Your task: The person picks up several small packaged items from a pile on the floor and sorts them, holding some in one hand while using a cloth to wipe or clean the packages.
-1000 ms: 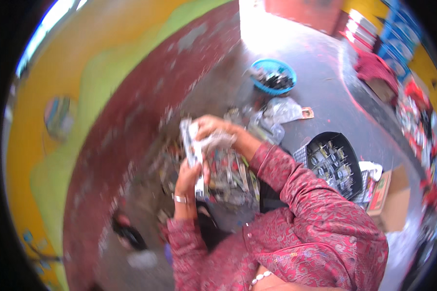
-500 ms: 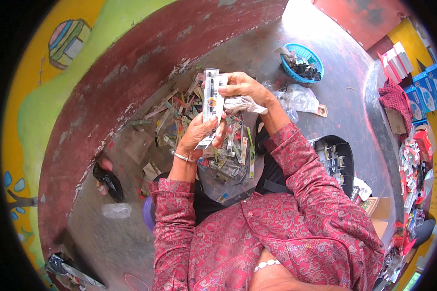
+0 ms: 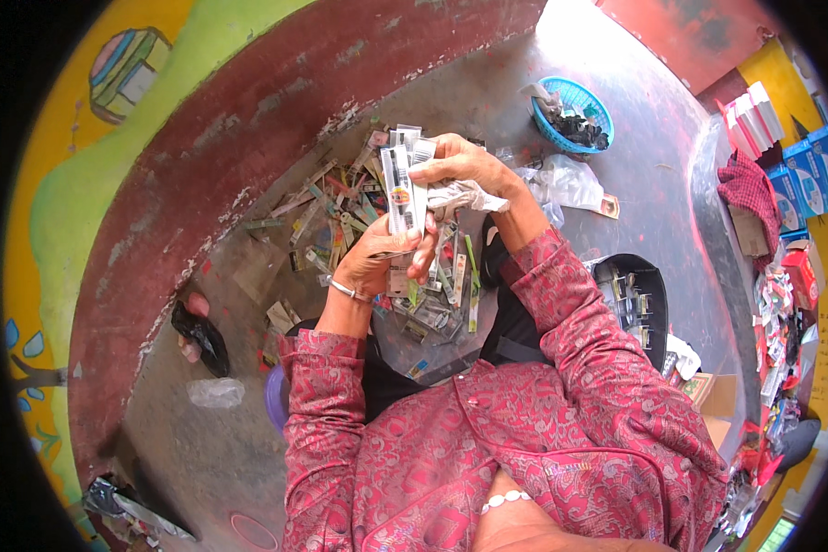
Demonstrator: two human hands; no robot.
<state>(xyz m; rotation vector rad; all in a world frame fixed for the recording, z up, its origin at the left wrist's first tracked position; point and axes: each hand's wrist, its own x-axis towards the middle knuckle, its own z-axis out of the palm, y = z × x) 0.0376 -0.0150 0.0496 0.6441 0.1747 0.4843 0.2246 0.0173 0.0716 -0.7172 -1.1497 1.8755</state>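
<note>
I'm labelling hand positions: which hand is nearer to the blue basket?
Right. The right hand is below and left of the blue basket in the picture; the left hand is lower and farther left.

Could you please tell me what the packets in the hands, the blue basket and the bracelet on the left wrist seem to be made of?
Packets: probably thin, glossy plastic, as the edges look see-through.
Basket: likely moulded plastic, given its even blue colour and the small openings in its wall.
Bracelet: perhaps smooth metal, from its pale silvery shine; plastic remains possible.
</note>
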